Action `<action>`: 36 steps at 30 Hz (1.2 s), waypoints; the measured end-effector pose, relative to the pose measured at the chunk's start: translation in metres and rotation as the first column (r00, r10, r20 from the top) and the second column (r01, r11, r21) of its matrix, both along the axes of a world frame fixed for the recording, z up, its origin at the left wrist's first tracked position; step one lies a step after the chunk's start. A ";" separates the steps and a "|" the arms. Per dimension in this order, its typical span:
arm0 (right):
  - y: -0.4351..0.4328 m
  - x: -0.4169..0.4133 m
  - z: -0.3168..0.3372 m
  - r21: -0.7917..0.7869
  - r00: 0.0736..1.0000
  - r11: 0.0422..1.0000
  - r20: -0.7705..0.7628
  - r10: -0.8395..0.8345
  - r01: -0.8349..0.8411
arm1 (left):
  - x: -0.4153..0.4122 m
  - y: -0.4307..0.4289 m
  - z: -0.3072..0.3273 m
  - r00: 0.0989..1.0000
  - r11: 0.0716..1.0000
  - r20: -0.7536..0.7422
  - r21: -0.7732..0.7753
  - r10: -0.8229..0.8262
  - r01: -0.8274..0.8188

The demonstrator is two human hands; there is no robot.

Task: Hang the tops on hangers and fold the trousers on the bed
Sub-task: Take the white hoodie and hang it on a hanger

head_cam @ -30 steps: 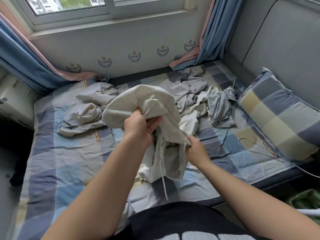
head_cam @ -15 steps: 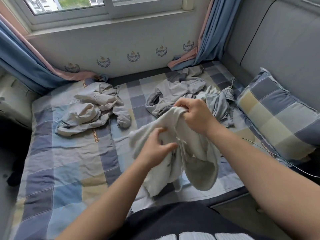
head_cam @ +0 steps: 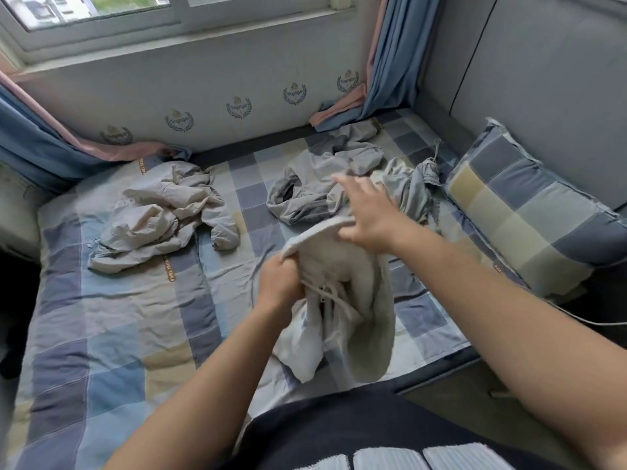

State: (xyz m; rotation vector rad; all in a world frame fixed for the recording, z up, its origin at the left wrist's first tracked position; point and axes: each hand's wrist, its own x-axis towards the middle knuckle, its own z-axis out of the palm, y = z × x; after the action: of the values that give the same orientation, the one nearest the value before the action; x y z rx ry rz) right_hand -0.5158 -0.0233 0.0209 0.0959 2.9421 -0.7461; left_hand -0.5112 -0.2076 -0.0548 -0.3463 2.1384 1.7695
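Garment (head_cam: 356, 262) is hanging bunched from the left hand (head_cam: 280, 286), fingers gripping its edge, while the right hand (head_cam: 369, 218) is hovering with fingers splayed, likely risking a slip onto the bed (head_cam: 101, 317).

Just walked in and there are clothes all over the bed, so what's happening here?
A person is sorting laundry on the checked bed. Their left hand grips a cream drawstring garment by its edge, while the right hand, fingers spread, is at its top rim. A crumpled beige garment and a grey one lie farther back, not yet folded or hung.
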 end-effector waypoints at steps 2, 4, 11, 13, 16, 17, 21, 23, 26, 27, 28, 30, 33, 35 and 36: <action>0.010 0.027 -0.033 -0.065 0.999 0.997 0.017 -0.034 0.035 | 0.001 0.005 -0.001 0.960 0.972 0.234 0.137 0.156 -0.191; 0.018 0.061 -0.072 -0.253 0.990 0.959 -0.027 -0.139 0.128 | 0.003 0.013 -0.002 0.909 0.920 0.351 0.229 0.226 -0.317; 0.036 0.135 -0.174 -0.363 0.499 0.418 0.818 -0.285 0.833 | 0.020 0.038 -0.005 0.846 0.843 0.485 0.343 0.219 -0.415; 0.042 0.133 -0.185 -0.360 0.408 0.228 0.886 -0.219 0.905 | 0.025 0.042 -0.003 0.849 0.858 0.490 0.331 0.200 -0.393; 0.047 0.123 -0.200 -0.325 0.330 0.053 0.929 -0.171 0.944 | 0.031 0.044 0.000 0.839 0.869 0.507 0.307 0.195 -0.388; 0.047 0.120 -0.207 -0.325 0.313 -0.041 0.934 -0.173 0.945 | 0.033 0.042 0.001 0.834 0.869 0.516 0.304 0.194 -0.391; 0.039 0.118 -0.229 -0.346 0.258 -0.463 0.935 -0.242 0.816 | 0.037 0.026 0.000 0.834 0.884 0.535 0.317 0.134 -0.345; 0.031 0.118 -0.228 -0.356 0.251 -0.585 0.934 -0.256 0.728 | 0.035 0.011 -0.002 0.844 0.900 0.523 0.304 0.115 -0.311; 0.017 0.116 -0.211 -0.440 0.335 -0.586 0.898 -0.285 0.680 | 0.025 -0.020 -0.009 0.883 0.942 0.462 0.256 0.077 -0.216; 0.014 0.115 -0.203 -0.477 0.365 -0.563 0.879 -0.307 0.675 | 0.023 -0.031 -0.012 0.898 0.959 0.437 0.229 0.052 -0.167; 0.009 0.115 -0.194 -0.516 0.395 -0.540 0.856 -0.333 0.664 | 0.021 -0.043 -0.017 0.909 0.974 0.415 0.197 0.025 -0.117; -0.006 0.113 -0.174 -0.581 0.440 -0.479 0.813 -0.382 0.658 | 0.019 -0.067 -0.025 0.921 0.985 0.389 0.168 -0.030 -0.039; -0.049 0.117 -0.153 -0.614 0.439 -0.316 0.762 -0.476 0.723 | 0.016 -0.100 -0.036 0.912 0.966 0.399 0.257 -0.095 -0.011; -0.081 0.122 -0.146 -0.655 0.426 -0.262 0.694 -0.580 0.709 | 0.012 -0.126 -0.042 0.897 0.941 0.419 0.337 -0.140 -0.011; -0.094 0.125 -0.142 -0.699 0.438 -0.278 0.657 -0.614 0.659 | 0.008 -0.141 -0.047 0.891 0.933 0.423 0.359 -0.162 0.000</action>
State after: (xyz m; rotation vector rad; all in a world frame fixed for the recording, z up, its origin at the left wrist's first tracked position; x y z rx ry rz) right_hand -0.3911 -0.1176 -0.1210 1.6515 1.3620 -2.4655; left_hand -0.5028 -0.3484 -0.1013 -0.5022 1.4659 1.7696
